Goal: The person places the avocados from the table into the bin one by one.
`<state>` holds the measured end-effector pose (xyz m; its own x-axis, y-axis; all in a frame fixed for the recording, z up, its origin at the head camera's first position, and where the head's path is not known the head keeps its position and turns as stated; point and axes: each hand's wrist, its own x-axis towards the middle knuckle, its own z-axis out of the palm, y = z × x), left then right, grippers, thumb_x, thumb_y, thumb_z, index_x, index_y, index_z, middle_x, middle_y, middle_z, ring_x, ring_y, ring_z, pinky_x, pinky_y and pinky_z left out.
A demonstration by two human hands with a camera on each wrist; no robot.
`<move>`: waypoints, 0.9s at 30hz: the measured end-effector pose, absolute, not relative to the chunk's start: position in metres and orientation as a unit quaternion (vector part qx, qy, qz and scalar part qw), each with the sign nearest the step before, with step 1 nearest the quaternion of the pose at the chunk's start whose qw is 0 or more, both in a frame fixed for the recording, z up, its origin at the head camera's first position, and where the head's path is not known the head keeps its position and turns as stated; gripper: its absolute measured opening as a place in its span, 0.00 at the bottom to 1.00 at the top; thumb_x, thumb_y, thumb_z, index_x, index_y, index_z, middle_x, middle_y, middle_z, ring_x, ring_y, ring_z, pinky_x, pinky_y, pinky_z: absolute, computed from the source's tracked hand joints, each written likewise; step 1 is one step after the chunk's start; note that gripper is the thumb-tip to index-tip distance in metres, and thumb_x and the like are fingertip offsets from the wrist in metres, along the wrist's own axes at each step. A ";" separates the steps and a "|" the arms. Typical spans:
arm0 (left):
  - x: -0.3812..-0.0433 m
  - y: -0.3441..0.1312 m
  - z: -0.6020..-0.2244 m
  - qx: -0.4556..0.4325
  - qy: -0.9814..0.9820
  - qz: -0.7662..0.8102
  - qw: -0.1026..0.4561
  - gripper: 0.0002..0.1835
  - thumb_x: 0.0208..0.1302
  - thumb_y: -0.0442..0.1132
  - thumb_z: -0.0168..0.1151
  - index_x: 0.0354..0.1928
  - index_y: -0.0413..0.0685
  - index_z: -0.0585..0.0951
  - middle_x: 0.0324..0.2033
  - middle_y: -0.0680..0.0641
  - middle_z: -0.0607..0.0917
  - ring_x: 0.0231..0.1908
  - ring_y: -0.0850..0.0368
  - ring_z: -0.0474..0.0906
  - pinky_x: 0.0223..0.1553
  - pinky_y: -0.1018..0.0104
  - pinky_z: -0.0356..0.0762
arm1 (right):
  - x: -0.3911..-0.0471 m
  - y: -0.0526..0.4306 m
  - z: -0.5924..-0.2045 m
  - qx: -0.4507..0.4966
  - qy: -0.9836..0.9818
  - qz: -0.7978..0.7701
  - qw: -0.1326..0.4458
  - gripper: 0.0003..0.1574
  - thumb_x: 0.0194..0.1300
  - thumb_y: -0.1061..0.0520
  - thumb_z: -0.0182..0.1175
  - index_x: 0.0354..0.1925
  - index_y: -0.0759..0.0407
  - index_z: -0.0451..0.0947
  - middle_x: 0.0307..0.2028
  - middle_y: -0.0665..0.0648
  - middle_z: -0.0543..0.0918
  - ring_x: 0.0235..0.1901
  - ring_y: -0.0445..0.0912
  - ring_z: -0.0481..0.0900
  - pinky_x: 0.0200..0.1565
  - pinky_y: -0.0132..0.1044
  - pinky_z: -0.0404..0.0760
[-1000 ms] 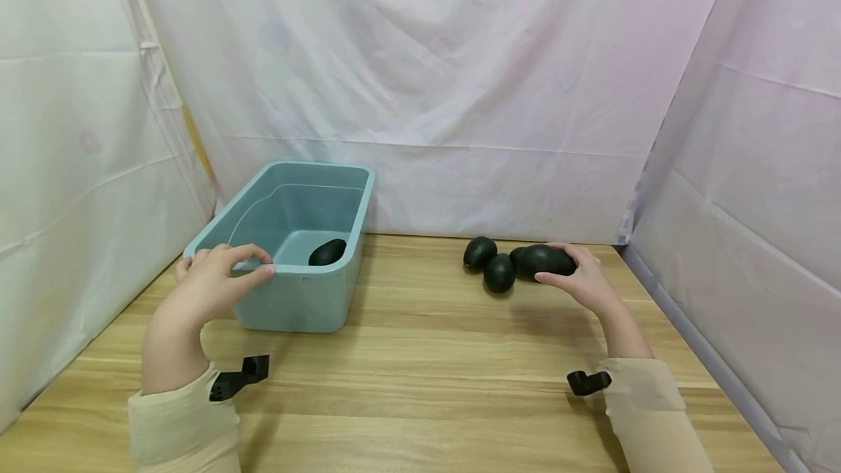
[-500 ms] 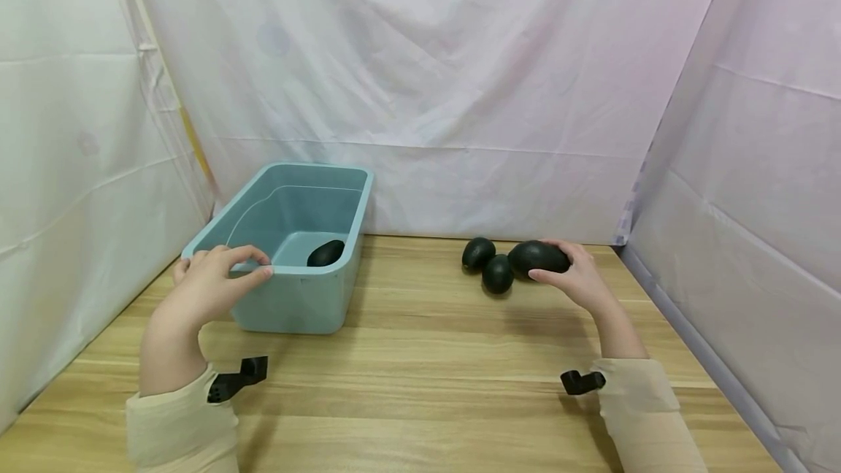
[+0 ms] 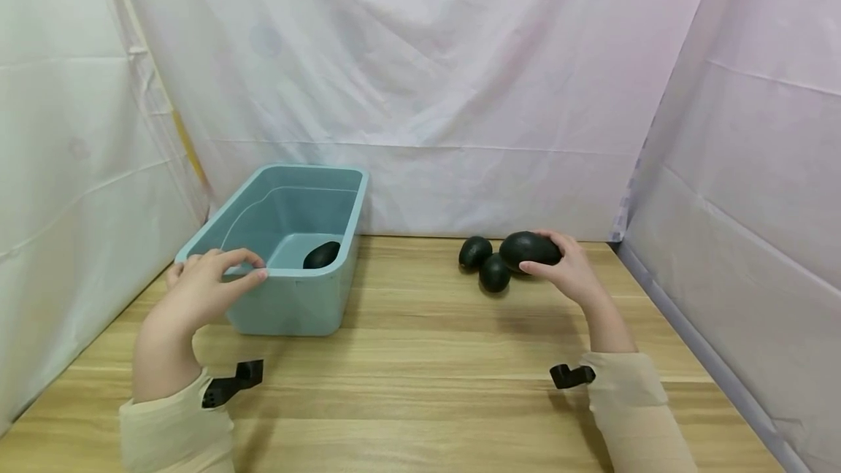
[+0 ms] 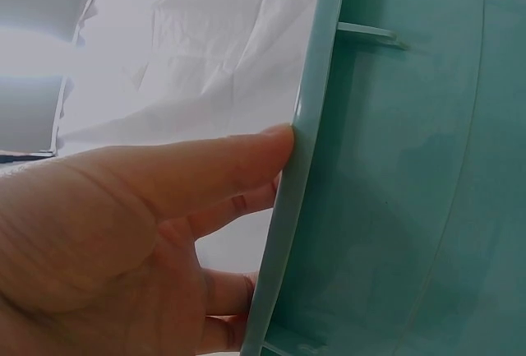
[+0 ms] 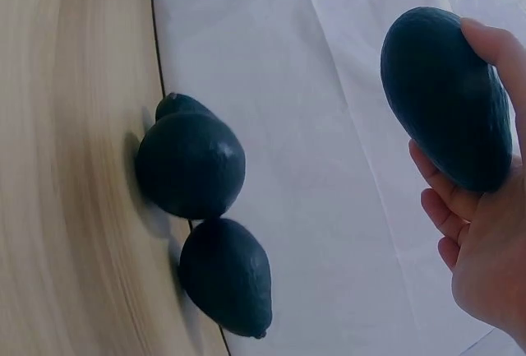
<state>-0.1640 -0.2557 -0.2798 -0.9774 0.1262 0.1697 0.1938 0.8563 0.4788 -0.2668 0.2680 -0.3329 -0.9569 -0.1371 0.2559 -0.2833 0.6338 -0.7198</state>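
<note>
My right hand (image 3: pixel 568 268) holds a dark green avocado (image 5: pixel 444 97) between thumb and fingers, raised above the table. Below and to its left in the head view lie two more avocados, one farther back (image 3: pixel 474 252) and one nearer (image 3: pixel 495 273). The right wrist view shows another avocado (image 5: pixel 226 278) on the table, which the held one covers in the head view. At the left, my left hand (image 3: pixel 204 287) grips the near rim of a blue-green plastic bin (image 3: pixel 289 305), thumb and fingers at its edge (image 4: pixel 300 142). One avocado (image 3: pixel 322 255) lies inside the bin.
The wood-grain table (image 3: pixel 420 385) carries everything. A white cloth (image 3: pixel 427 93) hangs behind it, with more cloth along both sides. A small black mount (image 3: pixel 571 376) sits on the right sleeve, another black mount (image 3: pixel 233 383) on the left one.
My right hand has lifted the avocado slightly and carried it a little left, over the others. The left hand has stayed at the bin's rim. The head view has shifted slightly.
</note>
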 end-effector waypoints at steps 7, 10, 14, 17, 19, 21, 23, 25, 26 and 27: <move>-0.163 -0.257 -0.280 -0.086 -0.960 -0.257 0.069 0.19 0.70 0.56 0.53 0.48 0.50 0.79 0.39 0.42 0.76 0.45 0.38 0.62 0.46 0.33 0.42 | -0.268 0.253 -0.330 0.117 -0.889 0.433 0.088 0.46 0.55 0.42 0.71 0.66 0.55 0.66 0.60 0.67 0.62 0.56 0.62 0.63 0.52 0.59 0.66; -0.163 -0.257 -0.281 -0.087 -0.960 -0.257 0.070 0.19 0.70 0.56 0.53 0.48 0.50 0.79 0.40 0.42 0.76 0.45 0.38 0.62 0.47 0.33 0.42 | -0.269 0.247 -0.331 0.122 -0.888 0.434 0.088 0.46 0.54 0.42 0.71 0.66 0.54 0.66 0.60 0.66 0.62 0.55 0.62 0.63 0.52 0.60 0.67; -0.163 -0.257 -0.281 -0.088 -0.961 -0.255 0.069 0.20 0.70 0.57 0.53 0.48 0.50 0.80 0.39 0.42 0.77 0.45 0.38 0.63 0.47 0.33 0.42 | -0.270 0.240 -0.334 0.129 -0.885 0.439 0.088 0.44 0.53 0.42 0.72 0.64 0.52 0.68 0.59 0.65 0.63 0.54 0.61 0.65 0.51 0.58 0.68; -0.163 -0.258 -0.281 -0.088 -0.961 -0.253 0.067 0.20 0.70 0.57 0.52 0.49 0.51 0.79 0.38 0.43 0.76 0.45 0.38 0.63 0.47 0.33 0.42 | -0.270 0.234 -0.335 0.132 -0.883 0.442 0.090 0.44 0.53 0.42 0.72 0.64 0.52 0.68 0.59 0.65 0.64 0.54 0.60 0.65 0.50 0.58 0.69; -0.164 -0.258 -0.282 -0.087 -0.961 -0.254 0.065 0.20 0.70 0.57 0.52 0.49 0.51 0.79 0.38 0.43 0.76 0.45 0.38 0.63 0.47 0.33 0.42 | -0.269 0.231 -0.335 0.134 -0.881 0.445 0.091 0.44 0.53 0.42 0.72 0.64 0.52 0.68 0.60 0.64 0.64 0.54 0.60 0.66 0.51 0.58 0.69; -0.164 -0.259 -0.282 -0.087 -0.961 -0.254 0.064 0.20 0.70 0.57 0.52 0.49 0.51 0.79 0.38 0.43 0.76 0.45 0.38 0.62 0.47 0.33 0.42 | -0.269 0.228 -0.335 0.135 -0.881 0.444 0.092 0.44 0.53 0.42 0.72 0.64 0.52 0.68 0.61 0.64 0.63 0.55 0.60 0.66 0.51 0.59 0.68; -0.164 -0.259 -0.282 -0.087 -0.961 -0.256 0.064 0.20 0.70 0.57 0.52 0.49 0.51 0.79 0.38 0.43 0.76 0.44 0.38 0.62 0.47 0.33 0.42 | -0.269 0.226 -0.335 0.135 -0.881 0.445 0.093 0.44 0.52 0.42 0.72 0.64 0.52 0.68 0.62 0.64 0.63 0.56 0.60 0.66 0.52 0.59 0.68; -0.164 -0.259 -0.282 -0.087 -0.960 -0.256 0.066 0.19 0.70 0.57 0.52 0.49 0.51 0.79 0.39 0.43 0.77 0.44 0.38 0.62 0.47 0.33 0.42 | -0.269 0.224 -0.334 0.136 -0.880 0.444 0.095 0.44 0.52 0.42 0.72 0.64 0.52 0.69 0.62 0.64 0.63 0.56 0.60 0.65 0.52 0.59 0.68; -0.164 -0.259 -0.282 -0.088 -0.960 -0.256 0.067 0.19 0.70 0.57 0.52 0.49 0.52 0.79 0.39 0.43 0.77 0.44 0.38 0.62 0.46 0.33 0.42 | -0.269 0.222 -0.334 0.136 -0.880 0.445 0.096 0.44 0.52 0.42 0.72 0.64 0.52 0.69 0.62 0.63 0.63 0.56 0.60 0.65 0.51 0.59 0.69; -0.164 -0.259 -0.282 -0.088 -0.960 -0.256 0.068 0.19 0.70 0.57 0.52 0.49 0.52 0.79 0.39 0.43 0.77 0.44 0.38 0.62 0.46 0.33 0.42 | -0.268 0.221 -0.333 0.136 -0.879 0.445 0.097 0.44 0.52 0.42 0.72 0.64 0.52 0.69 0.61 0.63 0.64 0.56 0.59 0.65 0.51 0.59 0.69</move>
